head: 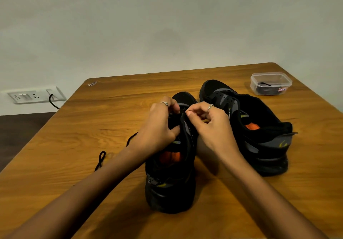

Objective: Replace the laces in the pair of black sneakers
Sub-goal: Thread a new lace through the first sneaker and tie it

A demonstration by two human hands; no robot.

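Sneakers, black, pair, both on wooden table [92, 164]. Head view only.

Near sneaker [170, 183]: heel toward camera, toe away, orange insole showing. Far sneaker [246, 127]: just right of it, angled, eyelets bare, no lace seen in it. Loose black lace [101, 160] lying on table left of near sneaker, partly hidden behind left forearm; unclear whether its far end is threaded into the shoe.

Handling, by judgement: shoes light, soft in the upper, firmer at sole and heel; unlikely to slip on wood but easy to tip. Best steadied at the tongue or eyelet row. Lace limp, thin, prone to twist; best taken by the stiff tip for feeding through eyelets.

Left hand [159, 125]: fingers curled over upper part of near sneaker, thumb pressed against the eyelet side, gripping it. Ring on one finger.

Right hand [209, 121]: fingers bent, thumb and forefinger brought together in a pinch at the eyelet edge near the tongue top. Whether a lace tip sits in the pinch, too dark and small to tell.

Clear plastic box [271, 83] at far right corner, dark laces apparently inside. Wall socket [31, 95] at left, cable plugged in.
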